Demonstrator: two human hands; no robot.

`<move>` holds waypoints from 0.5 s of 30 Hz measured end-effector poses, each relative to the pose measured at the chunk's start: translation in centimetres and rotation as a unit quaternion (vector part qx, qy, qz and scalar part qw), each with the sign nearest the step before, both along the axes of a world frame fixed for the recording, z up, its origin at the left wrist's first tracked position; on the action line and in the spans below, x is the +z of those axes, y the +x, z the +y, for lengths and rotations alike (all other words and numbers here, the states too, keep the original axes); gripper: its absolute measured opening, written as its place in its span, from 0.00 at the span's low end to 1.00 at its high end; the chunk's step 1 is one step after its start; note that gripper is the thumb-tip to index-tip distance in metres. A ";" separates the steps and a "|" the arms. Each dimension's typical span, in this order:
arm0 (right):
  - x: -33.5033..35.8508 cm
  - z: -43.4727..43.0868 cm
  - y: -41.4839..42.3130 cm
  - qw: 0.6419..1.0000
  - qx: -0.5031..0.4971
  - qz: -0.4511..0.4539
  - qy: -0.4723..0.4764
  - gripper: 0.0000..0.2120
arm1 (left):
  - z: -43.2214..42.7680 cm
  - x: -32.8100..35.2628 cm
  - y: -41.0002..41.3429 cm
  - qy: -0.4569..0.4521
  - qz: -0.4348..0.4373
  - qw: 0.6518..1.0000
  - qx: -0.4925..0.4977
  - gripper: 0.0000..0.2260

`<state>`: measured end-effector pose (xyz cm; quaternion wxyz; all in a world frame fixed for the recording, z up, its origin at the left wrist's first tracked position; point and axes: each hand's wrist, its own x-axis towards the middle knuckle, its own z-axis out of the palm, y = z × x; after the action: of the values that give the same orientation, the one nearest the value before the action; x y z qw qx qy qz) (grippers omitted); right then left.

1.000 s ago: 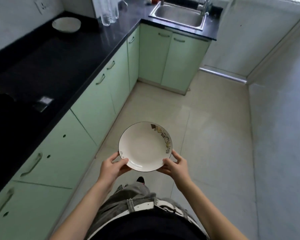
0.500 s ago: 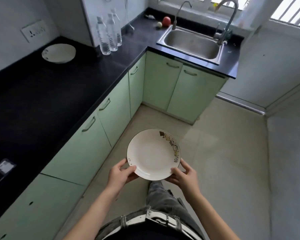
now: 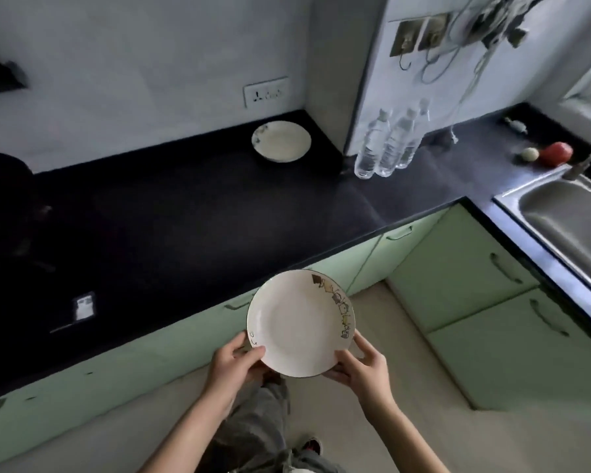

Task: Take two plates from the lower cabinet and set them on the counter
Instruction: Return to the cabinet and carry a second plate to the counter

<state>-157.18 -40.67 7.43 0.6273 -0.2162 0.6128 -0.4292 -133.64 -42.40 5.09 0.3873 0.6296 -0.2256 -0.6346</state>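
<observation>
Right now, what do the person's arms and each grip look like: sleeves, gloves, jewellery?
The left forearm and right forearm are bare as far as the frame shows, no sleeves in view. The left grip and the right grip are ungloved hands, and no watch, ring or wristband shows on either.

The bare left forearm (image 3: 188,435) and the bare right forearm (image 3: 410,435) were stretched forward and a little toward each other. The left hand (image 3: 236,365) gripped the near left rim of a round white ceramic plate (image 3: 296,319), with the thumb on top and the fingers under it. The right hand (image 3: 364,370) gripped the near right rim in the same way.
</observation>
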 end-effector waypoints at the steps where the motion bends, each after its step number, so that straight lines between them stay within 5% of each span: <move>1: -0.4 -1.9 0.2 1.000 0.018 -0.002 0.002 0.25 | -1.1 -0.3 0.4 -0.001 -0.006 1.000 0.017 0.33; 15: -0.8 -28.1 5.1 0.991 0.129 0.019 -0.021 0.28 | -22.4 -0.8 5.8 -0.034 0.050 0.995 0.082 0.25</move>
<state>-152.07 -68.80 6.65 0.6613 -0.3147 0.5820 -0.3535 -127.83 -64.81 4.26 0.4701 0.5998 -0.1751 -0.6234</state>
